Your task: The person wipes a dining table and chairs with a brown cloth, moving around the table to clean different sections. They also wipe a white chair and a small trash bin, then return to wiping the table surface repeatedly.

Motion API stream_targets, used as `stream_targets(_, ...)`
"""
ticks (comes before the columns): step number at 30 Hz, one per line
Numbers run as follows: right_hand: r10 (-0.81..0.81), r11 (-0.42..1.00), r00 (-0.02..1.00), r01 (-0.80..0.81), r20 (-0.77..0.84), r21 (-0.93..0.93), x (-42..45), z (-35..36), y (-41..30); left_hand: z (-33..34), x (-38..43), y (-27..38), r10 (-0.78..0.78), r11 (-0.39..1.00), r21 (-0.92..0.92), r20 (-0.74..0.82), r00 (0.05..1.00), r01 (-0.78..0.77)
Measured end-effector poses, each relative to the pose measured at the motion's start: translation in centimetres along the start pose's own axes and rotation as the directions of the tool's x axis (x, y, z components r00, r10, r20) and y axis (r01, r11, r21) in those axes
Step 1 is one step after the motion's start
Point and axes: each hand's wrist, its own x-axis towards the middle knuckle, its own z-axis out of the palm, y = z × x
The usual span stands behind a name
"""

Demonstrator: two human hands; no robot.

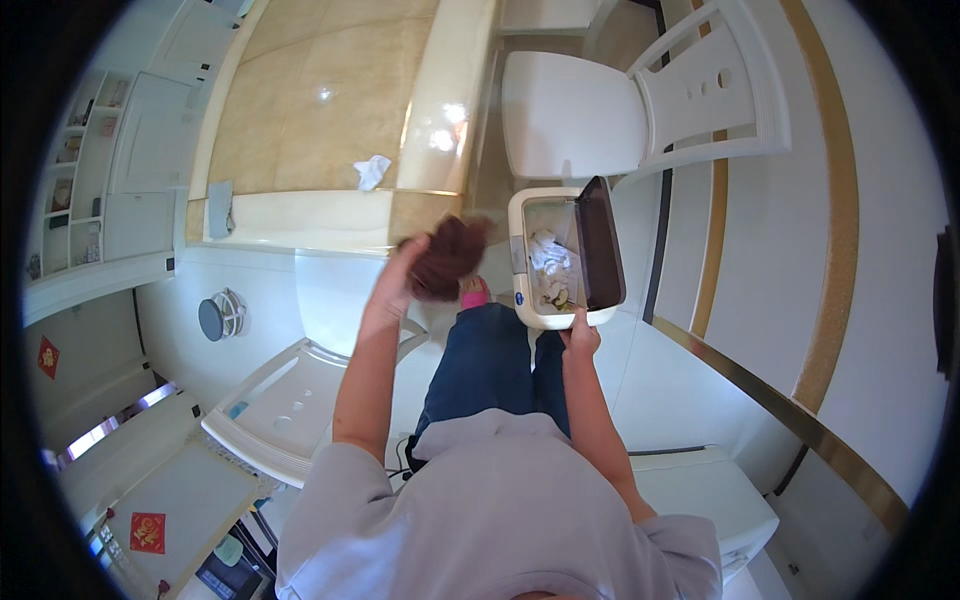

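My left hand grips a bunched dark brown cloth, its edge blurred, near the corner of the dining table. With my right hand I hold the near rim of a cream trash bin. Its dark brown lid is swung up on the right side. Crumpled white tissues and some food scraps lie inside. A crumpled white tissue rests on the tabletop, left of the bin.
The tan stone-topped dining table fills the upper left, with a grey cloth over its edge. One white chair stands beyond the bin, another white chair at my left. A round stool is further left.
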Motion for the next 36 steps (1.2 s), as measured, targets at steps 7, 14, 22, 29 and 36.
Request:
stream_targets(7, -0.107, 0.991, 0.994, 0.107, -0.005, 0.081, -1.0, 4.9, 2.0, -7.6, 5.3, 12.7, 0.624, 0.781, 0.293, -0.418, 0.66, -0.552)
stream_targets(14, -0.099, 0.994, 0.995, 0.097, 0.031, 0.052, -0.9, 7.4, 3.4, -17.6, 12.5, 12.3, 0.868, 0.237, 0.951, -0.115, 0.483, -0.199)
stream_targets(22, -0.121, 0.992, 0.993, 0.122, 0.011, -0.018, -2.7, 8.4, 2.4, -13.5, 12.9, 10.0, 0.887, -0.092, 0.954, 0.209, 0.412, -0.286)
stream_targets(29, -0.043, 0.997, 0.999, 0.042, -0.002, -0.069, -0.4, 8.0, 2.8, -5.9, 12.9, 5.6, 0.8, 0.0, 0.916, 0.24, 0.55, -0.401)
stream_targets(36, -0.056, 0.996, 0.998, 0.056, -0.006, -0.064, -1.8, 8.4, 2.1, 4.4, 9.4, -2.4, 0.661, 0.061, 0.788, 0.428, 0.616, -0.613)
